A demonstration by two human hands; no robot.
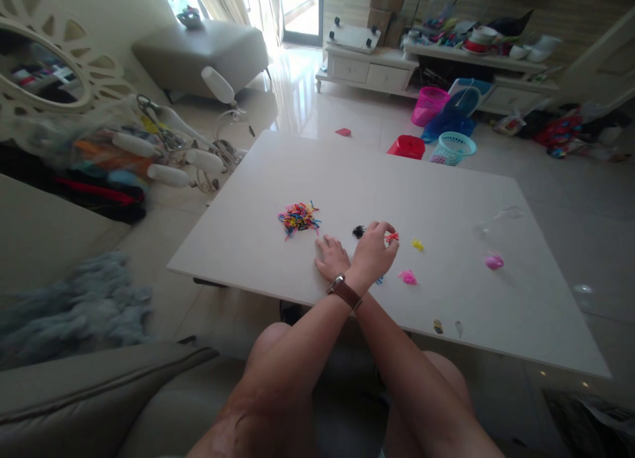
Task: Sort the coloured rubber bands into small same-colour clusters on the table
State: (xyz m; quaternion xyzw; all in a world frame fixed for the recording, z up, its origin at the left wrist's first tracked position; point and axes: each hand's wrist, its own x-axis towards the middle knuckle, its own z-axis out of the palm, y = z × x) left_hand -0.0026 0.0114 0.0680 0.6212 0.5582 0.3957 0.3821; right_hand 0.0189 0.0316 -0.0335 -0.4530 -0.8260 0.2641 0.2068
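Observation:
My forearms cross, the left one with a brown-strapped watch lying over the right. My left hand reaches to the right, its fingers pinched at a small pile of red strands; what lies between the fingertips is too small to make out. On the tabletop my right hand rests with fingers stretched out, just right of a mixed heap of thin, multicoloured strands. Near my left hand are a black pile, a yellow pile, a pink pile and a partly hidden blue one.
The white table also holds a purple-pink round thing and two small flat items, one a yellow-and-dark figure. Beyond it stand a red bin, a light-blue basket and a pink basket. A white lamp is at left.

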